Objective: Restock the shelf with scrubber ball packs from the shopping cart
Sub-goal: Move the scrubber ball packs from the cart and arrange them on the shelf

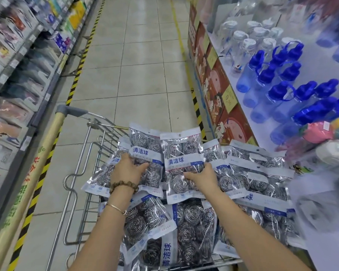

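A: Your left hand (127,170) sits at the lower centre of the frame, fingers curled over the first pack (145,143) and thumb stretched across its front, so you have it gripped. A bead bracelet (123,185) and a thin gold bangle (116,208) sit on that wrist and forearm.
B: Your right hand (203,177), just right of it, grips the second pack (181,151) the same way, thumb laid across the clear front, fingers round the pack's right edge.
A: Those two packs stand tilted up, side by side, blue label bands facing you and steel balls showing through the plastic.
B: Below and around them the other scrubber ball packs (192,222) lie heaped and overlapping in the shopping cart (100,151), filling the bottom centre and spreading to the lower right.
A: The cart's pale handle bar (33,173) runs diagonally across the lower left of the frame.
B: The shelf (245,118) on the right side holds blue-capped bottles (282,90), with clear bottles (249,44) further up. Its nearest part is too blurred for you to read.
A: Along the left edge, racks of boxed goods (18,55). Up the middle, the tiled floor (141,75) with black-and-yellow stripes (77,73) beside it
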Demonstrator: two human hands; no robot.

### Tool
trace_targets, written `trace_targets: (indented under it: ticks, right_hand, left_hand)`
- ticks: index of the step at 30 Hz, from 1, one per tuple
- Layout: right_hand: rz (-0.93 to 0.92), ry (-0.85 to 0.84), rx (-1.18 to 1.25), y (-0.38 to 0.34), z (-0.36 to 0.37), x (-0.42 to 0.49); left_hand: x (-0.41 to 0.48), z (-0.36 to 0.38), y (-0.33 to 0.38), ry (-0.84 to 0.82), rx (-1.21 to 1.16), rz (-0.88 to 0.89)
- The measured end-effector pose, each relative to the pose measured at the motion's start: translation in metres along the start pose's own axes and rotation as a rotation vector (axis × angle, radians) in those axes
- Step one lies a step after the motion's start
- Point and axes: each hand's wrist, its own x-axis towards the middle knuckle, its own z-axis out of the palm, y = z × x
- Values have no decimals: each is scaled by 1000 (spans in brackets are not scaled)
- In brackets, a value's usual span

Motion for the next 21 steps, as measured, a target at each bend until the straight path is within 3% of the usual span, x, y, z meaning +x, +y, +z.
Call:
trace_targets:
  ticks: [9, 15, 21]
  right_hand:
    - [-86, 220, 127, 17, -44, -51]
    - [-17, 368, 279, 62, -72, -82]
    - [47, 616, 335, 119, -90, -129]
  left_hand:
    - [-35, -7, -5, -33, -471, 53]
    - [-68, 14, 13, -122, -529, 179]
    - [-113, 48, 33, -314, -537, 300]
